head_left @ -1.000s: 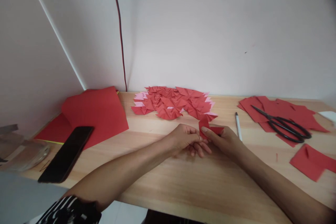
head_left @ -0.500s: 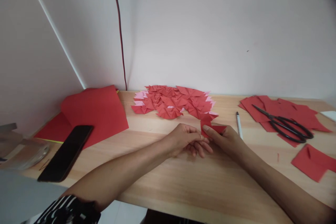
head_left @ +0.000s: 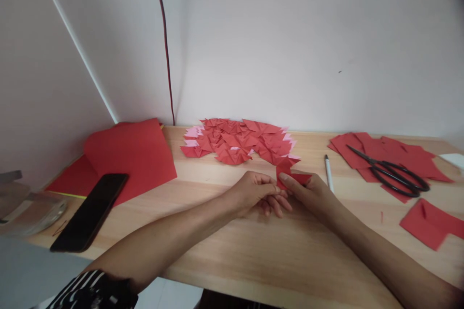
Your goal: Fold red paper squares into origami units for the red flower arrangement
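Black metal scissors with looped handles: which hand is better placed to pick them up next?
Right hand, probably: it is nearer the scissors, with the left hand farther away. Its thumb rests on the small folded red paper piece, so that may need letting go first.

My right hand (head_left: 313, 193) grips a folded red paper (head_left: 282, 169), thumb pressed on its face, while my left hand (head_left: 259, 193) pinches its near edge. Beyond lies a cluster of folded red and pink pieces (head_left: 239, 141); to my right, a white pen (head_left: 328, 173) and scissors (head_left: 377, 163) resting on red sheets (head_left: 416, 154); to my left, a black phone (head_left: 90, 212) overlapping large red paper (head_left: 134, 154).
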### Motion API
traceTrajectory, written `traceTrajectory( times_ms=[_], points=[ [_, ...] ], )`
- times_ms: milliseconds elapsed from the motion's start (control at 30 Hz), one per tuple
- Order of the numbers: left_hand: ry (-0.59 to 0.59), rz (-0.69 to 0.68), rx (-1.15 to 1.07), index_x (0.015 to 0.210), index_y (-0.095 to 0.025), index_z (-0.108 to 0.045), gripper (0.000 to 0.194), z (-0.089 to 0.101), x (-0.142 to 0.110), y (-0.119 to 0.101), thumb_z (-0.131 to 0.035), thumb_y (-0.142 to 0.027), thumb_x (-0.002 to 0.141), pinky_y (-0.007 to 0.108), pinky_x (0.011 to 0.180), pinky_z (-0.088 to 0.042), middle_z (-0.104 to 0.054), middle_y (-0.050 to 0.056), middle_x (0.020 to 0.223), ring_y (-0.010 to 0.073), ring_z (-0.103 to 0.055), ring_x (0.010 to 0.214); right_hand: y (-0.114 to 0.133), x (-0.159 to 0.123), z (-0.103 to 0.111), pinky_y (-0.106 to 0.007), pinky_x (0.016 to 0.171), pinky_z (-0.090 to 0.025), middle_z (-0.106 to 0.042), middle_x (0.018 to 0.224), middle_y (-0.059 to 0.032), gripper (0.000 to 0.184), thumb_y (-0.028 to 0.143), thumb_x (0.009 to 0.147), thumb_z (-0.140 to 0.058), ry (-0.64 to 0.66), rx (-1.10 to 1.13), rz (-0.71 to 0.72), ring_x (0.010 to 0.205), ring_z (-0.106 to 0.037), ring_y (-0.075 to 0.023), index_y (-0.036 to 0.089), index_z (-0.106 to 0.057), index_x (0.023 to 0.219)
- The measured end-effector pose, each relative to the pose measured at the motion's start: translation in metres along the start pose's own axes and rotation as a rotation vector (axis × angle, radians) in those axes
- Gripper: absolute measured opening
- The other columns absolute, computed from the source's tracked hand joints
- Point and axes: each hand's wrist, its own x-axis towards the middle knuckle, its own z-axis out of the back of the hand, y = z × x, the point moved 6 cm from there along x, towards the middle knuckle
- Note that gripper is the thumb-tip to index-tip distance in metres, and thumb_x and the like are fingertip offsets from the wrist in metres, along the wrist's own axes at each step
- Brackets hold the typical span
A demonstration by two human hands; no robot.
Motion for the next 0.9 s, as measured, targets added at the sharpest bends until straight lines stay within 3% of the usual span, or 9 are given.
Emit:
traceTrajectory(
  times_ms=[133, 333, 467, 567, 633, 700, 767, 833, 900],
  points=[
    [0.042, -0.027, -0.020, 0.078, -0.010, -0.058, 0.033, -0.002, 0.000, 0.000, -0.068, -0.041, 0.071, 0.020, 0.042, -0.042, -0.072, 0.012, 0.077, 0.0127, -0.064, 0.051, 0.000, 0.001, 0.003, -0.025, 0.050, -0.035, -0.047, 0.053, 0.0017, 0.052, 0.061, 0.086, -0.050, -0.031, -0.020, 0.000, 0.052, -0.042, -0.0119, 0.020, -0.047, 0.056],
    [-0.022, -0.060, -0.013, 0.073, -0.011, -0.058, 0.032, 0.001, -0.002, -0.002, -0.068, -0.042, 0.071, 0.018, 0.038, -0.036, -0.064, 0.003, 0.060, 0.0082, -0.054, 0.041, 0.003, -0.001, 0.000, -0.026, 0.048, -0.033, -0.045, 0.049, 0.0024, 0.052, 0.060, 0.088, -0.048, 0.017, 0.024, -0.035, 0.048, -0.040, -0.0112, 0.019, -0.051, 0.056],
    [-0.034, -0.066, -0.061, 0.069, -0.012, -0.057, 0.027, 0.006, -0.001, -0.005, -0.068, -0.037, 0.071, 0.019, 0.038, -0.032, -0.060, 0.000, 0.055, 0.0060, -0.048, 0.037, -0.004, -0.001, 0.004, -0.027, 0.048, -0.034, -0.047, 0.050, 0.0011, 0.055, 0.065, 0.088, -0.044, -0.016, 0.244, -0.122, 0.047, -0.041, -0.0124, 0.020, -0.051, 0.057],
    [0.040, -0.042, -0.161, 0.068, -0.013, -0.055, 0.023, 0.004, -0.002, -0.007, -0.068, -0.032, 0.072, 0.020, 0.040, -0.033, -0.056, -0.001, 0.052, 0.0076, -0.048, 0.038, -0.010, 0.003, 0.009, -0.029, 0.048, -0.036, -0.050, 0.054, -0.0012, 0.065, 0.074, 0.088, -0.023, -0.055, 0.396, -0.113, 0.048, -0.043, -0.0149, 0.022, -0.055, 0.066],
    [0.144, -0.011, -0.263, 0.069, -0.014, -0.053, 0.021, -0.001, -0.003, -0.007, -0.066, -0.030, 0.074, 0.021, 0.041, -0.032, -0.052, -0.002, 0.051, 0.0094, -0.050, 0.041, -0.013, 0.004, 0.010, -0.031, 0.052, -0.042, -0.059, 0.065, -0.0057, 0.069, 0.075, 0.087, -0.015, -0.061, 0.450, -0.097, 0.056, -0.051, -0.0180, 0.023, -0.060, 0.076],
    [0.261, 0.039, -0.372, 0.070, -0.015, -0.051, 0.021, -0.008, -0.006, -0.007, -0.062, -0.030, 0.079, 0.022, 0.042, -0.029, -0.047, -0.002, 0.052, 0.0106, -0.050, 0.044, -0.012, 0.005, 0.008, -0.033, 0.064, -0.049, -0.068, 0.089, -0.0095, 0.059, 0.071, 0.088, -0.031, -0.027, 0.448, -0.071, 0.077, -0.062, -0.0226, 0.023, -0.064, 0.094],
    [0.339, 0.095, -0.460, 0.070, -0.016, -0.049, 0.022, -0.013, -0.009, -0.006, -0.059, -0.031, 0.082, 0.023, 0.042, -0.027, -0.045, -0.002, 0.053, 0.0110, -0.049, 0.046, -0.007, 0.003, 0.003, -0.037, 0.081, -0.051, -0.067, 0.112, -0.0101, 0.046, 0.061, 0.085, -0.052, 0.053, 0.406, -0.028, 0.103, -0.062, -0.0261, 0.025, -0.062, 0.111],
    [0.368, 0.135, -0.509, 0.068, -0.017, -0.046, 0.024, -0.016, -0.011, -0.004, -0.058, -0.032, 0.083, 0.024, 0.043, -0.027, -0.043, -0.002, 0.053, 0.0114, -0.049, 0.047, -0.001, 0.000, -0.002, -0.039, 0.094, -0.047, -0.063, 0.126, -0.0088, 0.039, 0.052, 0.083, -0.063, 0.119, 0.380, 0.010, 0.117, -0.057, -0.0265, 0.027, -0.063, 0.112],
    [0.390, 0.171, -0.521, 0.067, -0.017, -0.045, 0.025, -0.018, -0.012, 0.000, -0.060, -0.031, 0.081, 0.024, 0.044, -0.027, -0.043, -0.001, 0.053, 0.0114, -0.049, 0.047, 0.002, -0.003, -0.005, -0.038, 0.096, -0.048, -0.061, 0.129, -0.0075, 0.031, 0.050, 0.083, -0.065, 0.120, 0.404, 0.008, 0.117, -0.058, -0.0255, 0.027, -0.065, 0.104]
  ],
)
